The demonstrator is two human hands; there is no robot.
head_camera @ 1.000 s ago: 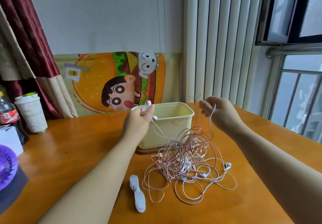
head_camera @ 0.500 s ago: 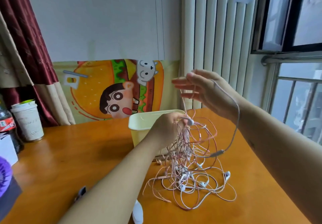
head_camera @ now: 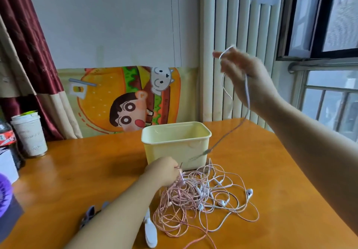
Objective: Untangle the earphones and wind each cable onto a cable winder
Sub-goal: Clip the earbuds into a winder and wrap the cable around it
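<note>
While the white cable winder [head_camera: 150,231] lies unused at the near edge of the table [head_camera: 77,171], just beside the near-left fringe of the tangle of earphones [head_camera: 205,198], the work remains at the separation stage. The tangle, lifted off the surface half a second ago, now rests spread on the table again, immediately in front of the yellow tub [head_camera: 176,146]. At its far-left edge the left hand [head_camera: 164,171] has come down to table level, fingers curled tight around a bunch of pink strands, anchoring the mass. From there a single cable [head_camera: 247,97] runs up and to the right, past the tub's right corner, to the right hand [head_camera: 246,74], which has risen from just above the tangle to well above it. The cable loops over the raised fingers; motion blur prevents telling whether they close on it. Judgement: one lead is partly drawn free, but its lower end appears still caught in the mass, so winding cannot begin yet.
</note>
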